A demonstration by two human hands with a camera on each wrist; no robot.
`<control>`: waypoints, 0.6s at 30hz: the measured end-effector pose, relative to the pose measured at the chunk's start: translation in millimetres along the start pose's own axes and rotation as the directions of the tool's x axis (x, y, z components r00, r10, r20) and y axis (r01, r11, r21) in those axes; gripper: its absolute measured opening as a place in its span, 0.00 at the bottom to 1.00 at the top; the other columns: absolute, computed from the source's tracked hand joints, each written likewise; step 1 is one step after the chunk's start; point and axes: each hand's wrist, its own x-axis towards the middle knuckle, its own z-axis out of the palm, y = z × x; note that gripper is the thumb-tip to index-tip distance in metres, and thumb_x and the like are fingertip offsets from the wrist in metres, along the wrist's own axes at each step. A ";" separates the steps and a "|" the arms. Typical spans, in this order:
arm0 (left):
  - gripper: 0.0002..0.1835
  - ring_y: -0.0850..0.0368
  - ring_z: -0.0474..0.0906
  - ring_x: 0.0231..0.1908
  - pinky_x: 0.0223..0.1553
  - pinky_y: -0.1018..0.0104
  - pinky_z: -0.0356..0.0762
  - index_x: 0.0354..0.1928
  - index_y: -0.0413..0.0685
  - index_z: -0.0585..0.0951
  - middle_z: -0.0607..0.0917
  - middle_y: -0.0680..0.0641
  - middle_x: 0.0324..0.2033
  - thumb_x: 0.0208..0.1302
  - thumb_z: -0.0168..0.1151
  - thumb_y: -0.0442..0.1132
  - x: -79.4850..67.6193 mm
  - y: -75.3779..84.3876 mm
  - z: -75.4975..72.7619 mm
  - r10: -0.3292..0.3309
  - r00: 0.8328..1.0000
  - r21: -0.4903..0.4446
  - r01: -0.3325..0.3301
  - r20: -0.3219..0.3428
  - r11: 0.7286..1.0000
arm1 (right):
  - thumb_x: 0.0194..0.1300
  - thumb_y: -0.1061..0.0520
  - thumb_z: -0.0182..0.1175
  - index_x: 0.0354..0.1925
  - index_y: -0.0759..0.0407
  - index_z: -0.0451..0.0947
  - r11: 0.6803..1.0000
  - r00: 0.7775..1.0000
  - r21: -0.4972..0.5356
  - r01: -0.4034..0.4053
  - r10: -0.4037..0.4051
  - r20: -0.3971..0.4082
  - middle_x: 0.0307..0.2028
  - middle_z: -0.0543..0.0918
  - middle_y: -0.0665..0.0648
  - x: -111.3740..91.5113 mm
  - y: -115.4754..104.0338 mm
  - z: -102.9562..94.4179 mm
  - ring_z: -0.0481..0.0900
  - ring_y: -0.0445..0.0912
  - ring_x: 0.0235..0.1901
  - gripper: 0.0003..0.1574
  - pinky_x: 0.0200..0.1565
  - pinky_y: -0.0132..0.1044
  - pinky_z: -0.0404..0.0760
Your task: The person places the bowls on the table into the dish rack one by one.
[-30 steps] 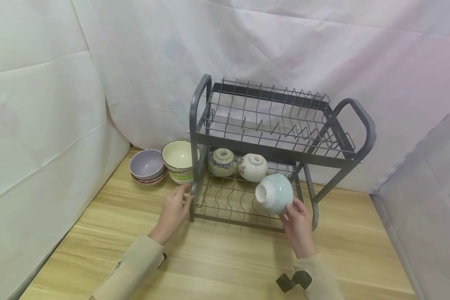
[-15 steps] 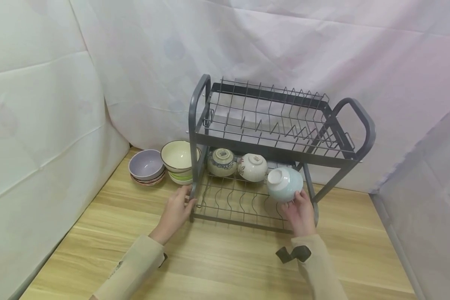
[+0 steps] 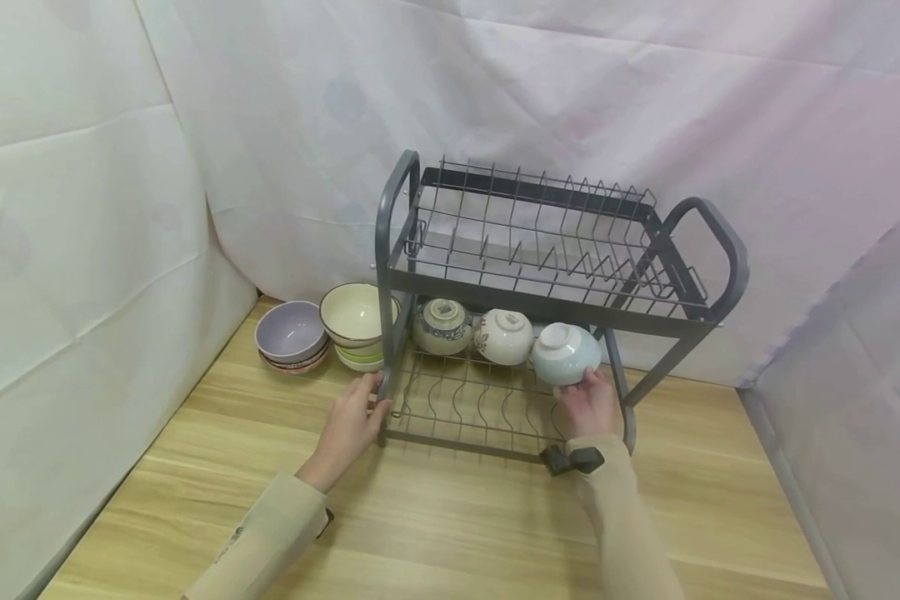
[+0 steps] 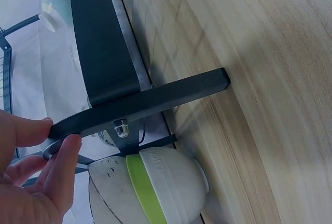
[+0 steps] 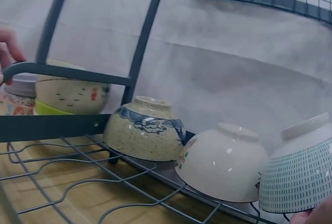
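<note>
My right hand point(image 3: 591, 404) grips the rim of a pale blue bowl point(image 3: 567, 354), which is upside down at the right end of the dish rack's lower tier. In the right wrist view this bowl point(image 5: 298, 175) shows rows of small teal dashes, and only fingertips appear at its rim. Beside it, also upside down, sit a white floral bowl point(image 3: 504, 337) and a speckled bowl point(image 3: 442, 327) with a blue pattern. My left hand point(image 3: 348, 425) holds the left front leg point(image 4: 145, 102) of the dark grey dish rack point(image 3: 510, 292) between thumb and fingers.
Left of the rack, a purple bowl point(image 3: 291, 332) tops one stack of bowls. A cream bowl point(image 3: 354, 315) with a dark rim tops another, with a green one under it. The rack's wire upper tier overhangs the bowls. White cloth point(image 3: 285, 150) hangs behind the wooden table point(image 3: 435, 517).
My right hand has carried the pale blue bowl back and right, turning it from tilted to upside down beside the white one. The left hand stays on the rack leg.
</note>
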 end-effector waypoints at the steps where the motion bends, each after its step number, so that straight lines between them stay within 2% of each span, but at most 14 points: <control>1: 0.18 0.47 0.82 0.33 0.31 0.70 0.82 0.47 0.32 0.73 0.79 0.37 0.38 0.53 0.62 0.27 -0.2 0.0 0.2 -0.001 1.000 0.000 0.001 0.000 1.000 | 0.72 0.50 0.25 0.69 0.33 0.34 1.000 1.000 0.011 0.003 -0.002 -0.008 0.70 0.40 0.42 2.5 0.1 -0.5 0.39 0.39 0.69 0.30 0.67 0.35 0.40; 4: 0.19 0.47 0.82 0.33 0.31 0.70 0.82 0.47 0.32 0.73 0.78 0.36 0.38 0.53 0.62 0.27 -0.7 -0.3 1.1 0.001 1.000 0.002 -0.001 0.000 1.000 | 0.72 0.50 0.25 0.69 0.32 0.36 0.999 0.999 0.029 0.014 -0.012 -0.046 0.70 0.40 0.42 8.6 -0.4 -1.1 0.38 0.39 0.69 0.30 0.66 0.34 0.38; 7: 0.18 0.47 0.82 0.33 0.30 0.70 0.82 0.48 0.32 0.73 0.78 0.36 0.38 0.53 0.62 0.27 -1.0 0.2 1.3 0.000 1.000 0.005 0.000 0.003 1.000 | 0.72 0.49 0.24 0.69 0.33 0.32 1.000 0.997 0.005 0.019 -0.018 -0.079 0.70 0.38 0.42 14.2 -1.8 -1.5 0.36 0.39 0.69 0.30 0.64 0.34 0.38; 12: 0.18 0.47 0.82 0.33 0.30 0.70 0.82 0.48 0.32 0.72 0.78 0.36 0.38 0.54 0.62 0.27 -0.9 1.6 1.1 -0.010 1.000 0.006 0.010 0.007 1.000 | 0.72 0.48 0.25 0.68 0.34 0.26 1.000 0.994 0.028 0.012 -0.009 -0.111 0.70 0.35 0.41 22.6 -4.2 -3.4 0.33 0.38 0.69 0.32 0.65 0.33 0.36; 18: 0.18 0.47 0.82 0.32 0.30 0.70 0.82 0.48 0.32 0.72 0.78 0.36 0.38 0.54 0.61 0.27 -0.5 1.4 1.7 -0.003 1.000 0.016 0.003 0.003 1.000 | 0.72 0.47 0.26 0.69 0.35 0.33 0.999 0.984 0.039 0.021 -0.014 -0.175 0.70 0.41 0.40 32.3 -8.4 -8.5 0.39 0.38 0.68 0.30 0.62 0.34 0.42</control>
